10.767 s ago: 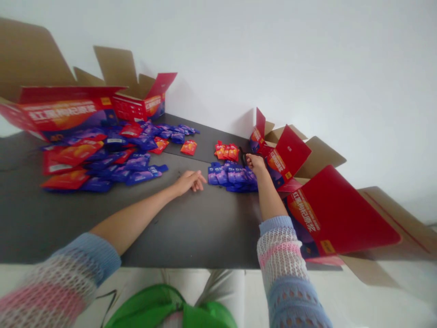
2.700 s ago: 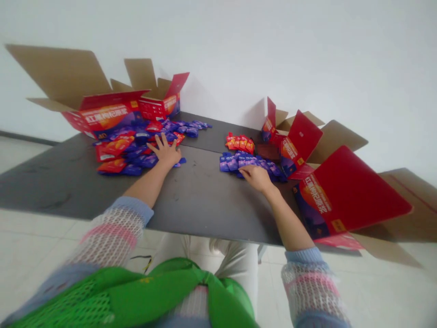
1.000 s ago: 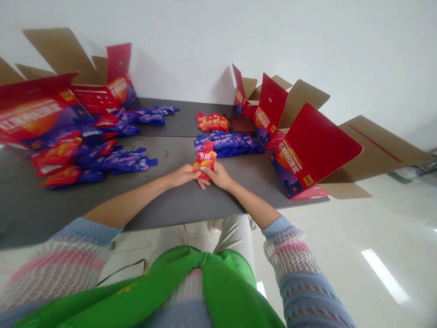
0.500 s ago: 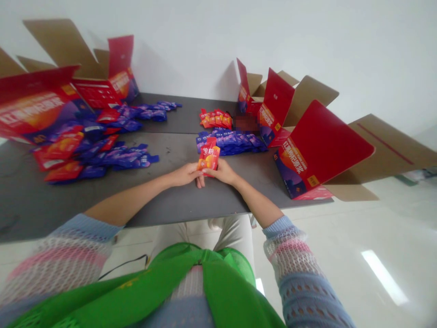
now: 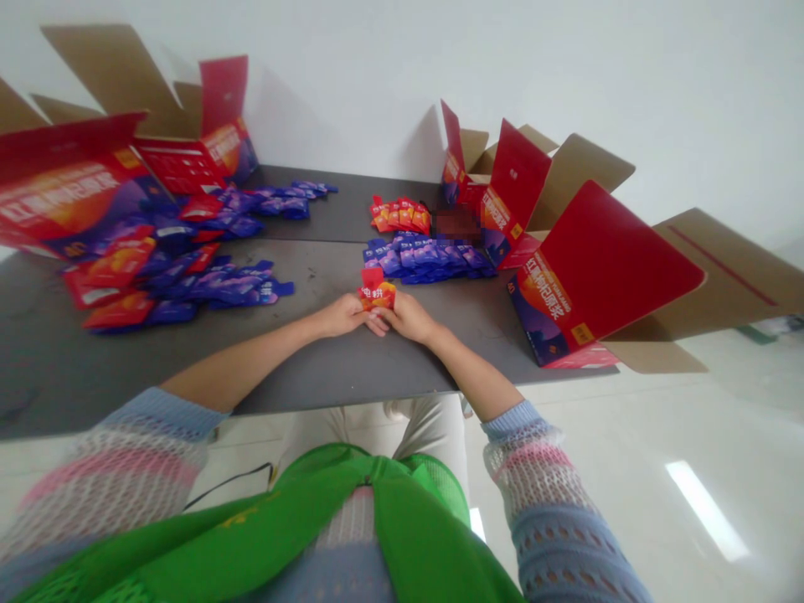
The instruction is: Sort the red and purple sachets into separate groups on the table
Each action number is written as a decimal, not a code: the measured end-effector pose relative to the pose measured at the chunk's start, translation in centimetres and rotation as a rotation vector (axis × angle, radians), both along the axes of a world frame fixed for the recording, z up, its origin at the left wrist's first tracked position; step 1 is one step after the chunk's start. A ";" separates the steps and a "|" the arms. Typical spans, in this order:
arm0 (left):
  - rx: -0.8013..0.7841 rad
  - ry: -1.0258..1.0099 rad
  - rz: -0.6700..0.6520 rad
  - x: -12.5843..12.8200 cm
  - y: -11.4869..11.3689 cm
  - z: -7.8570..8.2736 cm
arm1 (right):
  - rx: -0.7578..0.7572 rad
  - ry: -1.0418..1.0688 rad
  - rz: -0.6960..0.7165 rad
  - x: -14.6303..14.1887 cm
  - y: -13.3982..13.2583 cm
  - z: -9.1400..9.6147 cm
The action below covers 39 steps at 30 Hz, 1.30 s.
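Observation:
A red and orange pouch [image 5: 377,293] with a narrow spout end is held between both hands above the grey table, its lower part hidden by fingers. My left hand [image 5: 344,316] is closed on its left side. On the other side my right hand [image 5: 407,318] grips it, thumb in front. Just beyond the hands lies a row of purple pouches [image 5: 433,258], overlapping each other. Behind that row sit several red pouches [image 5: 400,215] set side by side.
At the left, a loose heap of purple and red pouches [image 5: 188,280] covers the grey table [image 5: 301,368]. Open red cartons stand behind it, including a near left carton [image 5: 69,197]. More open cartons line the right side, the nearest being a large red carton [image 5: 565,310].
The red pouch has tipped and dropped lower in my hands, so less of its front shows. Both hands stay nearly in place. The view has shifted slightly.

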<state>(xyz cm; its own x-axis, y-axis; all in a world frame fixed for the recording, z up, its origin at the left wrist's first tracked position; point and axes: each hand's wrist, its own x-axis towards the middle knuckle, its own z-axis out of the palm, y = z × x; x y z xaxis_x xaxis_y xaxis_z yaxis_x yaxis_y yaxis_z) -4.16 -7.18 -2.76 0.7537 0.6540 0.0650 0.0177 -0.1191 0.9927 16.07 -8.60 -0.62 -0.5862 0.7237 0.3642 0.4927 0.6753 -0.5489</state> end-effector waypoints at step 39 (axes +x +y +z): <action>0.133 0.138 0.282 1.2 -0.3 0.6 | 0.038 0.232 -0.488 0.3 -3.9 2.2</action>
